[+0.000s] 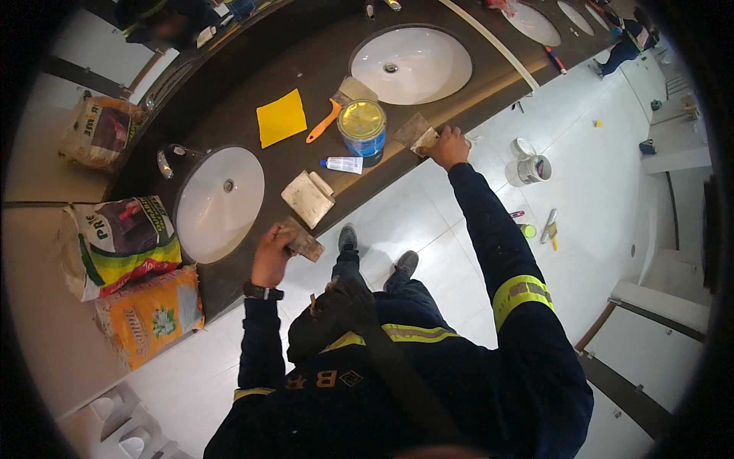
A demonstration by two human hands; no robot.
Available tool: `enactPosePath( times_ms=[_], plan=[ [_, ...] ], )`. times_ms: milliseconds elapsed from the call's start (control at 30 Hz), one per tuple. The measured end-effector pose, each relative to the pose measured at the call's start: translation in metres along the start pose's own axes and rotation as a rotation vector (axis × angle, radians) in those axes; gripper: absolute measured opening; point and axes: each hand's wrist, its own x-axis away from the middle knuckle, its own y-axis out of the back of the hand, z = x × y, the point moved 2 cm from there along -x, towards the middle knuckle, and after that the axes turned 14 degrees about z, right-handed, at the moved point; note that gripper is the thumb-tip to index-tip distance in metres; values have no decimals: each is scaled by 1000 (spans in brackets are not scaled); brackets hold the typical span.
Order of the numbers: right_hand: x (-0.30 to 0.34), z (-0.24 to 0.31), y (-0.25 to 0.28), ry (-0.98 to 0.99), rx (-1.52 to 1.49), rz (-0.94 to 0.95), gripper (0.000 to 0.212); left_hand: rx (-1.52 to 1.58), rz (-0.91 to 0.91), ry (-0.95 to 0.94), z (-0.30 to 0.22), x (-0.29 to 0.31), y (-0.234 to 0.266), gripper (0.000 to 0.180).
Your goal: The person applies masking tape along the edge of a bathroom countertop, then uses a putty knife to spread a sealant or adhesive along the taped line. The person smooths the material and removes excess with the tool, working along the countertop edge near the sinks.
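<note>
My left hand (271, 258) is closed around a flat, smeared putty knife (306, 242) by the counter's front edge. Further right, my right hand (449, 148) grips another putty knife (412, 130); its wide blade lies over the counter edge, and its handle is mostly hidden by my fingers. Between my hands stand a blue can (362, 141) with a yellowish lid and a white tube (343, 164) with a blue cap. A folded off-white cloth or pad (307, 200) lies nearest my left hand. Behind the can rests an orange-handled spatula (324, 124).
The dark counter (229, 126) carries a yellow sheet (280, 119) and oval sinks, one left (210, 214) and one at the back (417, 65). Two filled bags (126, 237) (153, 310) stand left. A bucket (533, 170) and tools are on the floor; another person (631, 42) is far right.
</note>
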Motion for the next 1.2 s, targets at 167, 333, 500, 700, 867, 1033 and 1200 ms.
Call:
enactPosePath(
  times_ms=[167,333,500,700,867,1033,1200],
  plan=[
    [-7,10,-20,29,-117,28,92,500,-65,17,35,10,-57,25],
    [-76,-82,-24,291,-335,-279,64,824,24,-1,45,-11,-104,25],
    [7,-77,-60,302,-1524,350,31,663,-284,-60,101,71,-20,23],
    [129,-117,-68,76,-2179,580,16,719,-487,-137,152,92,28,22],
    [180,-38,-72,137,-1602,696,15,712,-365,-164,178,80,73,24],
    [236,133,-61,768,-452,347,24,716,-300,-146,178,70,63,26],
    [284,286,-131,1104,464,185,26,712,-283,-64,175,68,71,27]
  ],
)
